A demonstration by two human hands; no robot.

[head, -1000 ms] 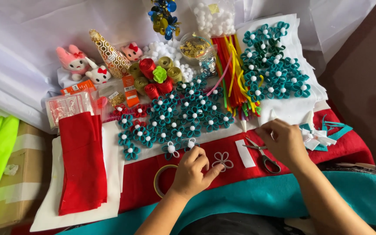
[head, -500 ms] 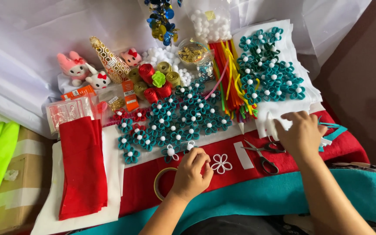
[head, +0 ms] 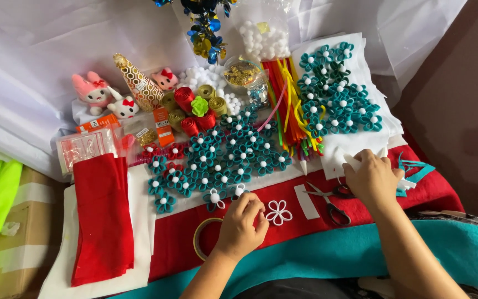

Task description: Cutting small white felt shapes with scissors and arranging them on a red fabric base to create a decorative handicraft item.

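My left hand (head: 242, 224) rests on the red felt sheet (head: 178, 238), fingers curled, fingertips close to a small white felt flower (head: 278, 212) and covering part of a roll of clear tape (head: 201, 242); whether it pinches anything I cannot tell. My right hand (head: 372, 178) lies to the right on a heap of white and teal felt scraps (head: 413, 171), its fingers closed on white scraps. A pair of scissors (head: 330, 200) lies between the hands, its handles under my right hand. Several teal felt flowers with white pompom centres (head: 222, 158) spread just beyond my left hand.
More teal flowers (head: 336, 91) sit on white felt at the back right. Pipe cleaners (head: 290, 105), ribbon rolls (head: 192, 105), white pompoms (head: 261, 41), plush toys (head: 103, 97) and a gold cone (head: 136, 88) line the back. Folded red felt (head: 100, 218) lies left.
My right hand has slid right, off the scissors area onto the felt scraps. My left hand has let go of the white flower, which now lies beside its fingertips.
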